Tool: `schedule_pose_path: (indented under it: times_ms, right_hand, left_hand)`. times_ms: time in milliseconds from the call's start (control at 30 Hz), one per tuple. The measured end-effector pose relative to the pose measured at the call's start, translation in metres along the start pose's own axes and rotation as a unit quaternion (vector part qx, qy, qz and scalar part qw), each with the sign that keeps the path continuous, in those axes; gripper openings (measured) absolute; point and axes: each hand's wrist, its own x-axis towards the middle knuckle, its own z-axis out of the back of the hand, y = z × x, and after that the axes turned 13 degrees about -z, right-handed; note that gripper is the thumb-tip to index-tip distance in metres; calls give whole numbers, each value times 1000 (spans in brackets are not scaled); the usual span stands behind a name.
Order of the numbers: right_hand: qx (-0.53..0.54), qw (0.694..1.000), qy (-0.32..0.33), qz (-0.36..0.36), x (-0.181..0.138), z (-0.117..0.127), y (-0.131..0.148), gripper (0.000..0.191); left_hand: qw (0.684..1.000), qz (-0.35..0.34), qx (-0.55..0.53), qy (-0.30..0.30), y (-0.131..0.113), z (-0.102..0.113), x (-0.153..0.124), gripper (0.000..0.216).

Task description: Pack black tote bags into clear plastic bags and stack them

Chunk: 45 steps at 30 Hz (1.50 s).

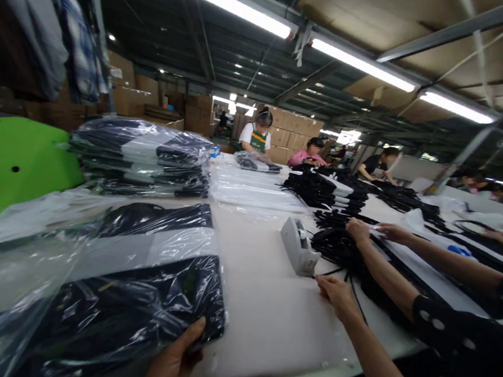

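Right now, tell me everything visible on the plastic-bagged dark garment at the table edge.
The dark folded garment in a clear crinkled plastic bag lies flat on the white table, by its near edge. The film is glossy, wrinkled, with glare. The left hand grips its near right corner, thumb on top. Other bagged pieces adjoin it behind.

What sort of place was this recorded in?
Most likely a garment factory's packing floor. Stacks of folded clothes in clear bags sit on a long white table, cardboard cartons are piled at the back, and several workers line the table. The left hand grips one bagged dark garment.
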Motion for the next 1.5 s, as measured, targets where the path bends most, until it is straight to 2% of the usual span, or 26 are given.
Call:
schedule_pose_path:
  times_ms: [67,133,200,267,333,433,567,700,767,867,967,1033,1133,1267,1367,1500]
  right_hand:
    - [39,996,78,-22,-34,-20,-3,41]
    - [100,977,185,-36,-84,-49,-3,43]
    - [117,960,255,-17,-139,-80,-2,40]
    - [114,950,290,-1,-185,-109,-2,39]
    - [126,948,291,3,-210,-131,-6,40]
    - [152,956,252,-6,-214,-151,-18,44]
    - [175,964,202,-13,-202,-163,-35,46]
    - [206,960,180,-62,-200,-172,-45,50]
    - [211,955,189,-83,-200,-172,-47,51]
    - [220,939,248,-97,-200,-165,-46,48]
    - [218,928,291,-83,-199,-155,-42,47]
    - [196,936,291,-28,-199,-153,-40,43]
    - [147,947,266,108,-198,-160,-39,33]
    - [100,930,183,304,-198,-175,-42,10]
    - [57,881,102,459,-195,-182,-39,15]
    - [14,777,62,626,-189,-180,-17,20]
  left_hand:
    - [1000,-5,-12,-3,3,-3,-1,39]
    - [1000,-17,-17,1,5,-6,-1,39]
    - [999,-29,-16,0,7,-9,0,41]
    - [999,-31,-12,1,7,-11,0,44]
    - [999,-32,-11,14,6,-12,1,44]
    - [999,-34,-4,25,5,-12,0,43]
    - [999,-35,12,19,6,-11,-2,43]
    - [999,-27,10,30,9,-11,-1,41]
    - [999,-29,9,37,8,-11,1,39]
    - [999,-42,1,34,4,-11,1,40]
    - [999,-36,-22,34,-6,-11,-3,43]
    - [998,-23,-37,33,-13,-11,-7,41]
    - [998,2,-67,12,-23,-10,-14,37]
    - [996,25,-90,-11,-35,-6,-20,30]
    - [995,39,-89,10,-40,5,-22,26]
    - [996,59,-33,63,-45,37,-23,35]
